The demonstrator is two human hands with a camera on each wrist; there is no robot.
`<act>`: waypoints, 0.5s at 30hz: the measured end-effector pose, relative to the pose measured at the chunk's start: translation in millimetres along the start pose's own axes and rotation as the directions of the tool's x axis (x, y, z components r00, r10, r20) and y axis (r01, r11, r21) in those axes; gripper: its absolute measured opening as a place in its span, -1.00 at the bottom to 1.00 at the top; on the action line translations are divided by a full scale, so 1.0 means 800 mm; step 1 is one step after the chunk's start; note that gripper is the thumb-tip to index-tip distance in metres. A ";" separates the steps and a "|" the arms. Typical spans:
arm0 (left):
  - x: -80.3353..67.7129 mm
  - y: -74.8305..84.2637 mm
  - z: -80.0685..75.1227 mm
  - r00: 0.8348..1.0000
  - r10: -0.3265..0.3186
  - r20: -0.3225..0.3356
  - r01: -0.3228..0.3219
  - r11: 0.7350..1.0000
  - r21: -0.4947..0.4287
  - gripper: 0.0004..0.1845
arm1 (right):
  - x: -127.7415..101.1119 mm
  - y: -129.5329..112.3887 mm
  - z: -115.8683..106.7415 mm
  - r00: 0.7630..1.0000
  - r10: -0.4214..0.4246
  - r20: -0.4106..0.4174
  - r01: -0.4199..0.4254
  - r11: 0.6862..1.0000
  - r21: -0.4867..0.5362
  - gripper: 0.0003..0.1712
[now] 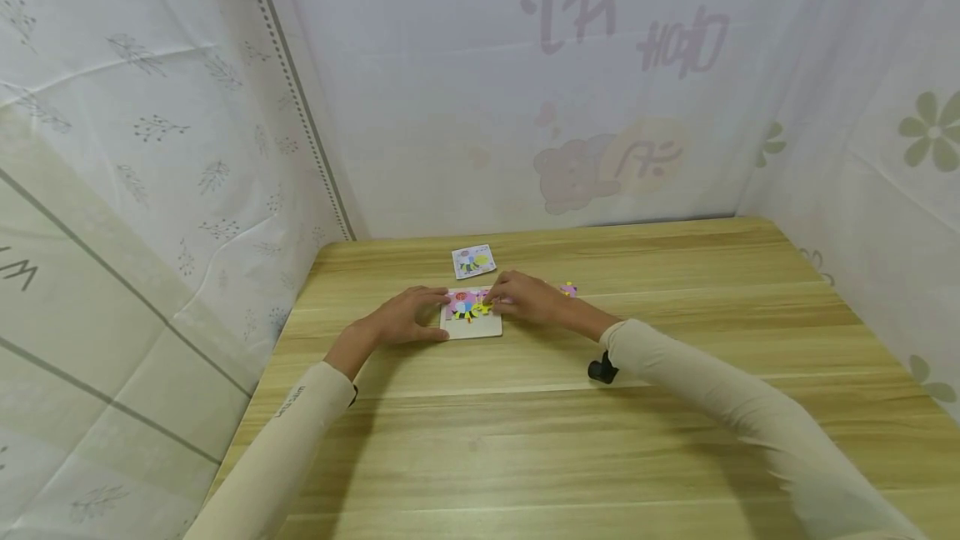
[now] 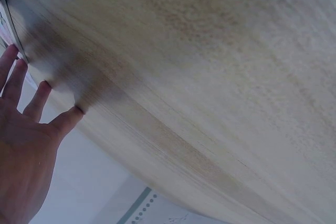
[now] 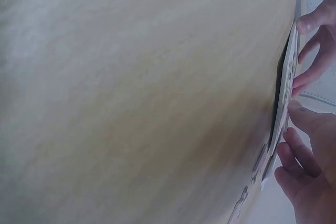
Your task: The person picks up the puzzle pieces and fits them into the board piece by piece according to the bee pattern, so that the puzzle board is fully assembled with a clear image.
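Observation:
A pale puzzle board (image 1: pixel 472 328) lies on the wooden table, its upper part filled with pink pieces and a yellow-and-black bee picture. My left hand (image 1: pixel 405 315) rests at the board's left side, fingers spread and fairly straight, fingertips and thumb touching its edge. Over the board's right part, my right hand (image 1: pixel 528 300) has bent fingers and pinches a small yellow puzzle piece (image 1: pixel 487 307), mostly hidden by the fingertips. In the right wrist view the board (image 3: pixel 286 77) appears edge-on, with the right hand (image 3: pixel 310 156) below the left.
Behind the board lies a square card (image 1: pixel 473 261) with a similar bee picture. Loose pink and yellow puzzle pieces (image 1: pixel 570 289) lie right of it, partly behind the right wrist. Patterned curtains (image 1: pixel 450 90) stand at the table's back and sides.

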State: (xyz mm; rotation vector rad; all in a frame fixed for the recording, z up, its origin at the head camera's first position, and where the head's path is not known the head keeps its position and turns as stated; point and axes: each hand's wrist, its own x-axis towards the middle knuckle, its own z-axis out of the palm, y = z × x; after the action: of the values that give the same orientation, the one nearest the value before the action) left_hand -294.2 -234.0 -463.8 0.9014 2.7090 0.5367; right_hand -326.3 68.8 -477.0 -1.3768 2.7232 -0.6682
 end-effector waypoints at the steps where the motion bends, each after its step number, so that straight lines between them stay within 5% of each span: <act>1: 0.000 0.000 0.000 1.000 -0.001 0.000 0.001 1.000 0.000 -0.18 | 0.001 -0.001 0.000 1.000 -0.001 0.004 0.001 1.000 0.002 -0.78; 15: 0.000 0.002 0.000 1.000 -0.002 -0.005 0.002 1.000 0.003 -0.19 | 0.008 -0.001 0.007 0.998 -0.014 0.065 0.018 0.998 -0.057 -0.74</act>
State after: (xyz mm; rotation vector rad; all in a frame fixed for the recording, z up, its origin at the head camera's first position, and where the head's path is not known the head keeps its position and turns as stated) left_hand -293.5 -232.7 -463.2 0.8985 2.7158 0.5355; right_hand -328.2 61.4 -480.6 -1.4071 2.7042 -0.5409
